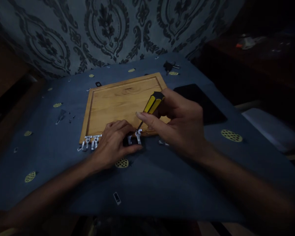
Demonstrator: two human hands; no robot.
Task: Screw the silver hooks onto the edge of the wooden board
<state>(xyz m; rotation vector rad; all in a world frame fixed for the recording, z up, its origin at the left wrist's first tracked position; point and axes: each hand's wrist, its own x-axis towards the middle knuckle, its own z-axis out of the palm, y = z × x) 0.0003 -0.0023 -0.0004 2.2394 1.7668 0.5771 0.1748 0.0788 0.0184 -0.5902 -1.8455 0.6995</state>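
Note:
A wooden board [118, 101] with a raised rim lies on a blue patterned cloth. My right hand [179, 124] is closed round a yellow and black screwdriver [152, 102], whose tip rests on a small metal hook bracket [138, 136] at the board's near edge. My left hand [114, 141] lies over that edge with fingers curled, pinching the bracket beside the tip. Two more metal hooks [89, 143] sit along the same edge to the left.
A dark flat rectangle [201, 101] lies right of the board. Small metal parts [61, 115] and a tiny piece [117, 198] are scattered on the cloth. A dark object with keys [169, 66] lies behind the board. A patterned wall stands at the back.

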